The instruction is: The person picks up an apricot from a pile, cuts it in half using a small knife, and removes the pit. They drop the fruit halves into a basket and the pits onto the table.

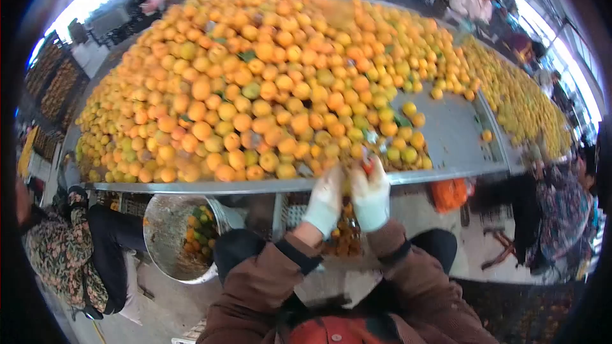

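Observation:
A large heap of round yellow-orange fruits [255, 89], some greenish and with a few loose leaves, covers most of a metal sorting table [456, 130]. At its front edge my left hand [326, 197], in a white glove, is closed with the fingers curled toward the other hand. A yellowish fruit seems to be between the two hands, mostly hidden. My right hand [371, 194], gloved too, is closed around a small red-handled tool [368, 165]; its kind is unclear. Both hands are close together, their fingertips near the fruits.
Left of my knees stands a tilted white bucket [217, 216] with green and orange fruits inside. An orange bag [449, 195] lies under the table at right. Co-workers sit on both sides and across. Another fruit heap [519, 105] extends right, beyond a metal divider.

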{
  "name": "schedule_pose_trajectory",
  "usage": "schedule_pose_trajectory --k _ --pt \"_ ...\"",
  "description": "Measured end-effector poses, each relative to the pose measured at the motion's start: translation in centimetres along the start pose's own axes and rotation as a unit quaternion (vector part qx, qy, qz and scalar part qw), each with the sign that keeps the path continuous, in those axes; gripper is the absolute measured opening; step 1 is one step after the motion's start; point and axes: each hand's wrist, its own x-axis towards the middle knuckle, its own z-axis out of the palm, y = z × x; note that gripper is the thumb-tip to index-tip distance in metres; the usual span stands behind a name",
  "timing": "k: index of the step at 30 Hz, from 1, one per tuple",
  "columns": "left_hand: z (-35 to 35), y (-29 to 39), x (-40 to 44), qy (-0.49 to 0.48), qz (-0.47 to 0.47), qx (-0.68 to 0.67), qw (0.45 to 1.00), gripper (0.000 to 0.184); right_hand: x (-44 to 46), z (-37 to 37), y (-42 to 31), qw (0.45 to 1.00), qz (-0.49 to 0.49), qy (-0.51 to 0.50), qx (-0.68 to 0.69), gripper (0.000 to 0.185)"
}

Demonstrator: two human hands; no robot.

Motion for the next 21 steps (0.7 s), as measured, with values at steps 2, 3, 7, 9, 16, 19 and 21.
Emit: schedule_pose_trajectory --k 2,3,7,9,16,19,21 --pt "-0.5 -1.6 0.5 -0.031 0.189 0.440 0.877 0.022 0.1 0.2 0.4 0.989 0.064 0.002 0.132 0.023" --pt "0.2 -2.3 0.6 0.028 0.232 0.361 0.903 0.021 0.3 0.2 0.2 0.972 0.131 0.030 0.193 0.023" --pt "2.1 4.5 -0.1 -0.035 0.221 0.530 0.818 0.026 0.9 -0.3 -1.6 0.996 0.079 0.032 -0.040 0.028" --pt "1.8 5.0 0.3 -0.042 0.256 0.552 0.792 0.027 1.2 -0.4 1.1 0.998 0.011 0.044 -0.040 0.027" --pt "1.0 3.8 1.0 -0.077 0.099 0.420 0.899 0.020 1.7 1.1 -2.5 0.990 -0.052 0.033 -0.127 0.010" --pt "-0.1 -0.6 2.3 -0.084 0.022 0.227 0.970 0.021 1.6 1.6 -2.3 0.966 -0.140 0.031 -0.216 0.003" --pt "0.3 0.7 2.3 -0.002 -0.325 -0.243 0.914 0.033 2.0 1.4 -1.5 0.943 -0.281 -0.012 -0.176 0.019"
